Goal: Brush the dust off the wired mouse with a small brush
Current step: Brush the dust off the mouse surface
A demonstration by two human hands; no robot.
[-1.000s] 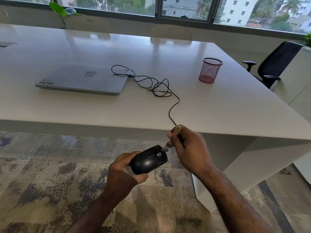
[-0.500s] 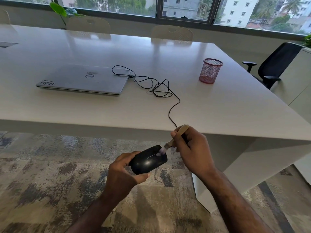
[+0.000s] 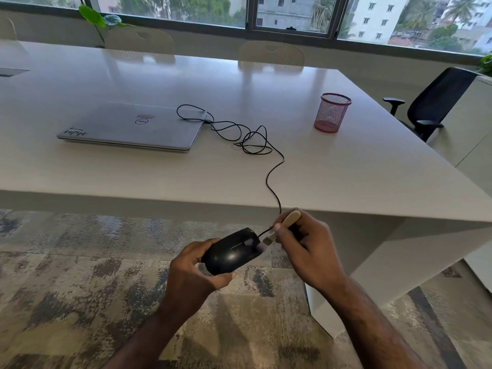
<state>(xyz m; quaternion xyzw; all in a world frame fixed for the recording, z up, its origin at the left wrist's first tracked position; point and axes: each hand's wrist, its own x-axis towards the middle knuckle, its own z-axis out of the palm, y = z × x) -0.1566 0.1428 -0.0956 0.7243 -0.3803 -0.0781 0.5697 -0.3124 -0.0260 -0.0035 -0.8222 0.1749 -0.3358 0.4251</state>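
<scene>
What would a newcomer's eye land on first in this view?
Most likely the two hands low in the middle: the left hand holds a black mouse in the air before the table edge, while the right hand sets a small brush against its front end. Next, the cable snaking across the white table to a closed laptop, with a red mesh cup to the right.

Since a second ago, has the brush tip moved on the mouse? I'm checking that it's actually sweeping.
Yes. The brush bristles have slid from near the scroll wheel toward the front, cable end of the mouse, nearer the table edge.
</scene>
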